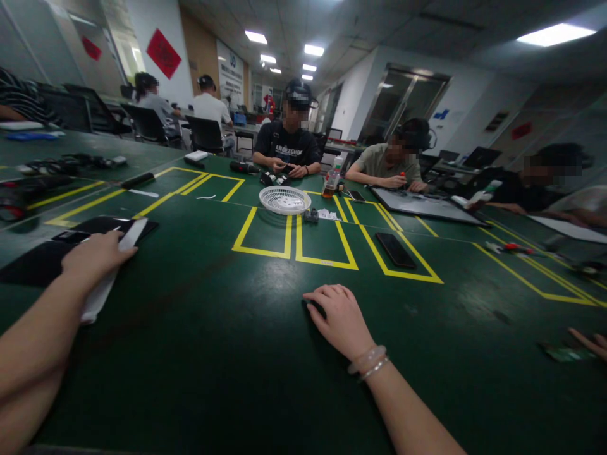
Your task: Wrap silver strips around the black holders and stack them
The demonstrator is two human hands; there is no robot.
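Observation:
On the left, my left hand (pixel 95 256) is closed over a long, narrow white object (pixel 102 298), whose ends stick out on both sides of the hand. Beneath and beside it lies a flat black panel-like thing (pixel 28 256), partly covered by my wrist and forearm. My right hand (pixel 339 316) rests low over the green table (pixel 227 354), its fingers curled. A small dark patch shows under its thumb and forefinger; whether it is an object or a shadow is unclear. Two bracelets circle that wrist.
A white round basket (pixel 284 200), a bottle (pixel 331 180) and a black phone (pixel 395 249) stand or lie ahead amid yellow tape outlines. Black tools (pixel 61 163) lie at left. Several people sit across the table; another person's hand (pixel 590 341) is at far right near a green board.

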